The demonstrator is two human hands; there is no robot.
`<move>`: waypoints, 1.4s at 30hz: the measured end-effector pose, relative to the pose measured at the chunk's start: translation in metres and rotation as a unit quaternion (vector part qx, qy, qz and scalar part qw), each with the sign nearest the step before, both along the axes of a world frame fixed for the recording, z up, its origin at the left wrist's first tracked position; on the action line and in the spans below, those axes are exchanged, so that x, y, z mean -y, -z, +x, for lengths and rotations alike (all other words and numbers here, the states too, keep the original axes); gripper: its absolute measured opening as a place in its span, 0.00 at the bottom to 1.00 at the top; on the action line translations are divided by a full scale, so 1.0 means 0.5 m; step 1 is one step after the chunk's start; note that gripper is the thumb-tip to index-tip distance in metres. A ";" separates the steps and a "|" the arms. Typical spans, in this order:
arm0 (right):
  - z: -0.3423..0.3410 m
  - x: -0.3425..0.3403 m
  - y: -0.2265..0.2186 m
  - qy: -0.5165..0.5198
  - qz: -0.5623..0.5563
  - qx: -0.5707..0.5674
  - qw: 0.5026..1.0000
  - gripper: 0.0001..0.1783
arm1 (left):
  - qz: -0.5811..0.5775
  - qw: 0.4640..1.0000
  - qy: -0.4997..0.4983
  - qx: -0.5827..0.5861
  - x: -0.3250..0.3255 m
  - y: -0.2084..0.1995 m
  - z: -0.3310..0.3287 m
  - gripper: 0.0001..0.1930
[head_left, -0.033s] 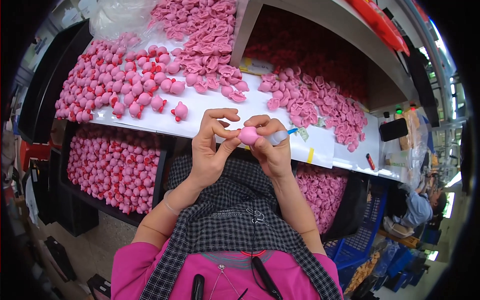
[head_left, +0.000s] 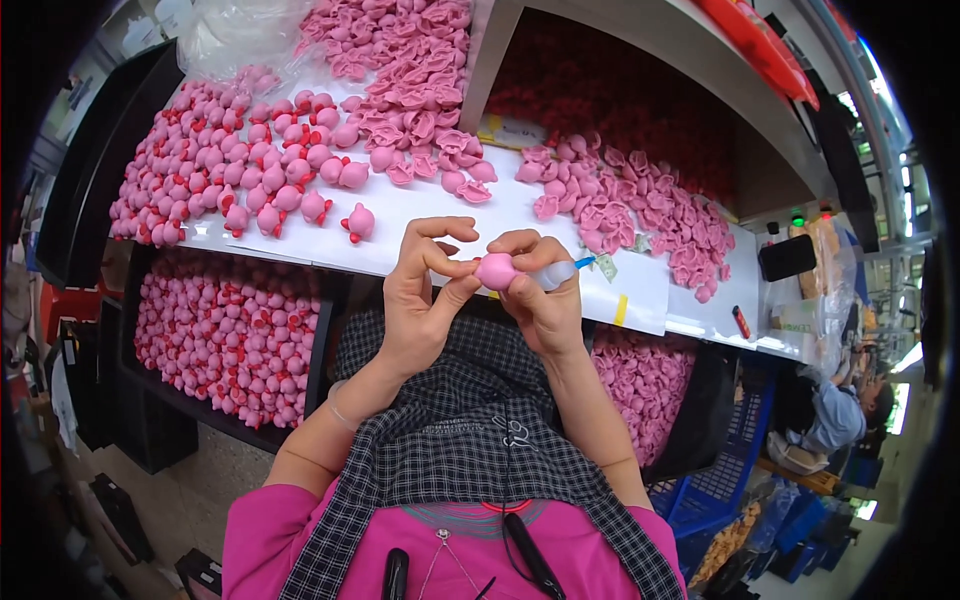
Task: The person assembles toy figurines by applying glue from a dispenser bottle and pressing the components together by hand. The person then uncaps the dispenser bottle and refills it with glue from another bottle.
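Observation:
Between my hands, above the table's front edge, is a small pink rounded toy part [head_left: 494,271] with a bit of red at its left end. My left hand [head_left: 420,300] pinches that left end between thumb and forefinger. The thumb and forefinger of my right hand [head_left: 548,305] meet the part's right side. That same hand also holds a small translucent squeeze bottle [head_left: 556,274], its blue nozzle [head_left: 583,263] pointing right. Just in front on the white tabletop [head_left: 400,235] lies a single pink part with red feet [head_left: 359,222].
Many pink-and-red parts [head_left: 190,165] cover the table's left; pink shell pieces [head_left: 420,80] lie behind and to the right [head_left: 640,200]. Below the edge are a bin of pink-and-red parts [head_left: 225,340] and one of shells [head_left: 645,385]. A grey shelf [head_left: 640,25] rises behind. Another person [head_left: 840,415] is far right.

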State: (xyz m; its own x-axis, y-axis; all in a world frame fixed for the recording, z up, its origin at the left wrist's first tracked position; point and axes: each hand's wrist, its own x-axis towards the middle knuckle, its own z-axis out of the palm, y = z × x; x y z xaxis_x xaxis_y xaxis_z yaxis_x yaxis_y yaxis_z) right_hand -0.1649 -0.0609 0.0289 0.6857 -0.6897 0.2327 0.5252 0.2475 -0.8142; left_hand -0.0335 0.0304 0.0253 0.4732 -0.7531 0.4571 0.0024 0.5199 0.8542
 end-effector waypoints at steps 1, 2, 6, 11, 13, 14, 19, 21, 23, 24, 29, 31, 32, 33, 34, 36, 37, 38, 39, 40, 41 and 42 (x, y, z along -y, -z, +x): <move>0.000 0.000 0.001 0.001 0.003 0.004 1.000 0.07 | 0.002 1.000 -0.004 -0.005 -0.001 -0.003 -0.003 0.06; 0.000 -0.001 0.002 0.002 0.005 0.009 1.000 0.07 | 0.003 1.000 -0.008 -0.010 -0.001 -0.004 -0.006 0.06; -0.003 -0.002 0.004 0.017 0.007 0.010 1.000 0.07 | -0.005 0.993 0.035 -0.112 0.005 -0.004 -0.024 0.05; -0.016 0.025 -0.024 0.059 -0.096 -0.045 0.993 0.17 | 0.046 0.992 0.083 -0.078 0.009 0.006 -0.001 0.09; -0.019 0.028 -0.036 0.091 -0.169 -0.101 0.976 0.19 | 0.077 0.994 0.055 0.048 0.003 -0.028 0.014 0.12; -0.023 0.029 -0.039 0.126 -0.242 -0.158 0.949 0.22 | 0.104 0.979 0.032 0.173 0.005 -0.039 0.020 0.15; -0.022 0.020 -0.036 0.103 -0.232 -0.139 0.957 0.25 | 0.088 0.984 0.117 0.103 0.016 -0.010 0.032 0.18; -0.026 0.016 -0.054 0.077 -0.212 -0.169 0.960 0.23 | 0.086 0.988 0.130 -0.010 0.014 0.001 0.029 0.17; -0.028 0.014 -0.057 0.075 -0.224 -0.171 0.957 0.22 | 0.082 0.987 0.135 -0.015 0.012 0.008 0.031 0.17; -0.027 0.013 -0.057 0.072 -0.237 -0.173 0.953 0.21 | 0.078 0.987 0.141 -0.020 0.013 0.012 0.032 0.17; -0.027 0.005 -0.043 0.094 -0.244 -0.184 0.947 0.22 | 0.065 0.988 0.139 -0.033 0.015 0.023 0.027 0.17; -0.024 0.002 -0.036 0.102 -0.238 -0.176 0.950 0.21 | 0.070 0.987 0.138 -0.034 0.013 0.025 0.023 0.16; -0.020 0.001 -0.032 0.114 -0.257 -0.158 0.946 0.21 | 0.069 0.989 0.127 -0.035 0.013 0.026 0.021 0.16; -0.019 0.001 -0.030 0.128 -0.277 -0.141 0.942 0.21 | 0.068 0.990 0.117 -0.036 0.014 0.026 0.019 0.15; -0.020 0.001 -0.028 0.128 -0.277 -0.142 0.942 0.21 | 0.068 0.990 0.118 -0.036 0.015 0.024 0.020 0.15; -0.022 0.004 -0.022 0.133 -0.214 -0.150 0.956 0.20 | 0.084 0.991 0.082 0.062 0.018 0.015 0.024 0.17; -0.024 0.013 -0.019 0.143 -0.201 -0.162 0.955 0.20 | 0.084 0.991 0.082 0.062 0.017 0.006 0.026 0.17; -0.029 0.026 -0.015 0.152 -0.188 -0.175 0.955 0.20 | 0.113 0.979 0.044 0.164 0.016 -0.009 0.026 0.20; -0.037 0.036 -0.015 0.132 -0.176 -0.201 0.955 0.22 | 0.141 0.954 0.005 0.264 0.016 -0.018 0.026 0.22; -0.038 0.039 -0.018 0.131 -0.176 -0.201 0.955 0.22 | 0.141 0.954 0.004 0.264 0.018 -0.017 0.026 0.22; -0.038 0.041 -0.023 0.095 -0.206 -0.215 0.950 0.24 | 0.136 0.956 -0.004 0.259 0.022 -0.014 0.026 0.23; -0.040 0.041 -0.025 0.061 -0.233 -0.230 0.943 0.26 | 0.132 0.958 -0.010 0.254 0.024 -0.012 0.024 0.24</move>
State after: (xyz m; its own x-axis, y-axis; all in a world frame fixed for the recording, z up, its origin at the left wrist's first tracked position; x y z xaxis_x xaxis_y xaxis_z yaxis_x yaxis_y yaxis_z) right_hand -0.1852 -0.0813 0.0413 0.7107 -0.6657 0.2276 0.0918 -0.2330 -0.9681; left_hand -0.0215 0.0186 0.0312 0.2553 -0.8675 0.4268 -0.4566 0.2810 0.8442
